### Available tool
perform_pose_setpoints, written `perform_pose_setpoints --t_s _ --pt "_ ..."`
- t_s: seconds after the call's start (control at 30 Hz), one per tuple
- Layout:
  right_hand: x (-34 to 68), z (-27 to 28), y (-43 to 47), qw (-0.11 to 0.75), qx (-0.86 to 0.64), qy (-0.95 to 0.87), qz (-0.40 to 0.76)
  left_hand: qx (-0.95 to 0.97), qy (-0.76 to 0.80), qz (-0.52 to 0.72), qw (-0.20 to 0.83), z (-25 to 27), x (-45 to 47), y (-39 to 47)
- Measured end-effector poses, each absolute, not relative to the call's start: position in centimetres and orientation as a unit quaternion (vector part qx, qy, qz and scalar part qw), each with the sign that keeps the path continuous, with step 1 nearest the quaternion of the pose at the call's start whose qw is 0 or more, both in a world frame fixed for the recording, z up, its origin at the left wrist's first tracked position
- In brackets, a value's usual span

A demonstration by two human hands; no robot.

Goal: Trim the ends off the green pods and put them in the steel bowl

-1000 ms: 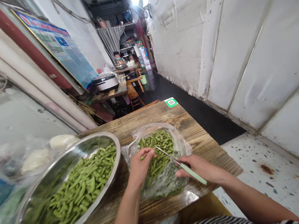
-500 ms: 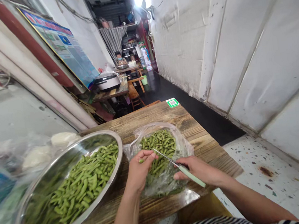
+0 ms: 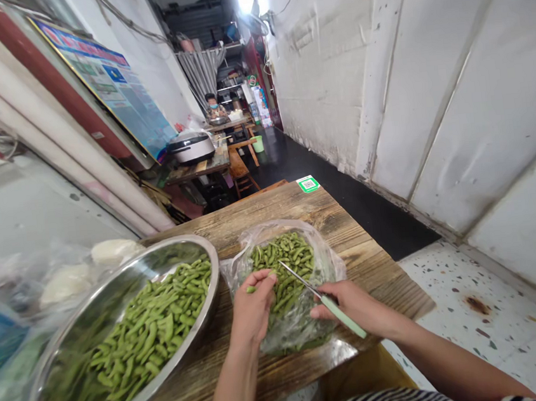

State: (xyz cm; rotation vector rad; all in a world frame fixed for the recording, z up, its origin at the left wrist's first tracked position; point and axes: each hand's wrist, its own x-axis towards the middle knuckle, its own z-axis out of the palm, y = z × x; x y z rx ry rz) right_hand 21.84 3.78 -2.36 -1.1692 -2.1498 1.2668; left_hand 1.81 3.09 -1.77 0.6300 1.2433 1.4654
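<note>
Closed around a green bean pod, probably edamame, my left hand is over the left side of a clear plastic bag. Many more pods lie in that bag. My right hand grips scissors with pale green handles; their blades point up and left over the bag, a little apart from my left fingers. To the left stands a big steel basin with a heap of pods in it.
The wooden table carries the bag and basin, with a green code sticker at its far corner. Plastic bags crowd the left. Beyond are another table with a white-and-black cooker, a wooden chair and a seated person.
The scissor tips have drawn away from my left fingertips, as my left hand has shifted slightly left and down with the pod. My right hand is nearly in the same place.
</note>
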Motion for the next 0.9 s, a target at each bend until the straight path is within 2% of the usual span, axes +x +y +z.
perform_pose_setpoints --t_s 0.27,0.47,0.9 --pt "22.1 -1.7 3.9 0.183 -0.406 -0.781 0.438 0.314 0.538 0.588 0.516 -1.6 1.7 3.0" --pt "21.9 -1.8 4.0 0.168 -0.416 -0.79 0.417 0.365 0.592 0.569 0.438 -2.6 1.5 2.9" --pt "22.3 -0.1 3.9 0.115 -0.426 -0.808 0.39 0.401 0.607 0.521 0.447 -2.7 0.9 2.3"
